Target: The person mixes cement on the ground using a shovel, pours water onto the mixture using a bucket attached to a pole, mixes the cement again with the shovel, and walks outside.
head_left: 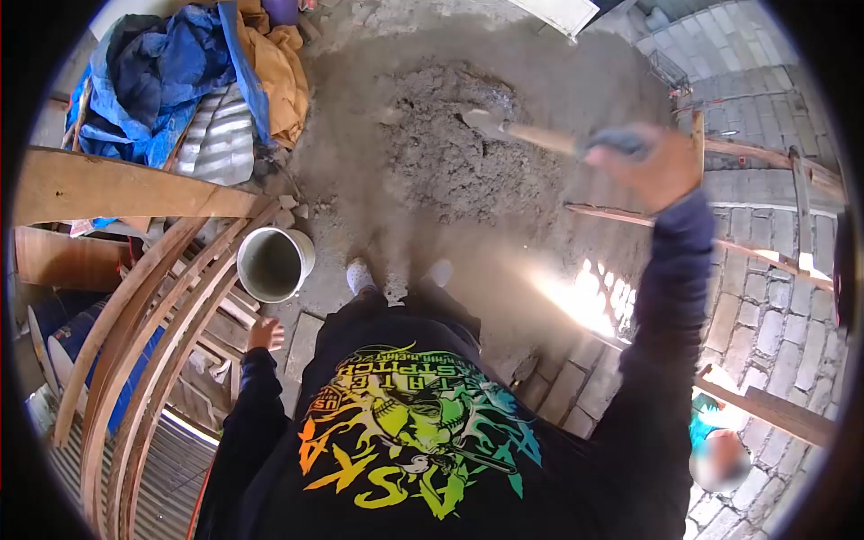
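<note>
My right hand, raised at the right and blurred by motion, is closed round the handle of a shovel. The shovel's head points left, over a heap of wet grey mortar on the ground. My left hand hangs low at the left with its fingers apart and nothing in it. Just above that hand stands a round bucket, whose inside looks grey.
Curved wooden beams and a plank fill the left. Behind them lie a blue tarp and corrugated metal. Block walls with timber rails stand at the right, where another person is partly visible.
</note>
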Available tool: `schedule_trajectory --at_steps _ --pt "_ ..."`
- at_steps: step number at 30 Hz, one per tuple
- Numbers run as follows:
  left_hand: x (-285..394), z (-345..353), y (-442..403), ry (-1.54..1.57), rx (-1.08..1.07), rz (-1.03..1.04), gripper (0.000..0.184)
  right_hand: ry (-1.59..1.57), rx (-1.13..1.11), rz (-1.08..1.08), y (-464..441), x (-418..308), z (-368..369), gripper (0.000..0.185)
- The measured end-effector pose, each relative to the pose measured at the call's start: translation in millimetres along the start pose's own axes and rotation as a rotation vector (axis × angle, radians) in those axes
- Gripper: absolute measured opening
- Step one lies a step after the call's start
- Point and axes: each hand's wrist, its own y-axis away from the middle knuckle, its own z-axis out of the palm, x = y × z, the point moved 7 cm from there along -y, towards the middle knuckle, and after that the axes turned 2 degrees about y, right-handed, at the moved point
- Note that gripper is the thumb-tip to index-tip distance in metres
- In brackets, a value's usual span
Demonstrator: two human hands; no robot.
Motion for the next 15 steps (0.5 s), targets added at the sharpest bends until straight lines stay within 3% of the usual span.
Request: schedule_trajectory --at_steps 2,4,5,6,7,8,9,12,13,15 --pt "14.9 -11.2 10.2 0.059 0.035 0.028 0.035 -0.13 -0.096 -0.123 -30.2 4.5 -38.9 0.038" --pt "28.3 -23.8 12.2 0.183 0.079 0.102 0.033 -0.184 -0.141 0.04 -64.3 36.2 -14.8 0.038" --pt "35.3 -27.9 13.9 0.188 0.058 0.143 0.033 -0.322 -0.123 0.23 -70.8 39.4 43.2 0.048" --pt "41.9 -32.0 18.3 0.196 0.074 0.164 0.032 0.194 -0.142 0.277 -92.1 58.4 123.9 0.063" --pt "50.3 -34.1 20.5 0.207 0.088 0.193 0.032 0.607 0.267 0.163 -81.4 90.6 248.8 0.068" --pt "48.1 -38.1 23.8 0.177 0.108 0.196 0.031 -0.143 -0.08 0.291 -43.1 31.0 251.0 0.063" --pt "59.1 -42.7 20.5 0.151 0.13 0.216 0.03 -0.016 -0.104 0.354 -18.2 5.8 273.6 0.058" --pt "60.2 -43.4 26.2 0.201 0.088 0.287 0.031 -0.133 -0.328 0.5 73.5 -64.8 303.6 0.054" --pt "92.1 -33.3 38.4 0.174 0.096 0.351 0.032 -0.119 -0.296 0.488 76.5 -64.5 299.2 0.054" --pt "156.2 -7.0 103.5 0.208 -0.062 0.484 0.034 -0.253 -0.467 0.273 96.7 -67.7 305.5 0.052"
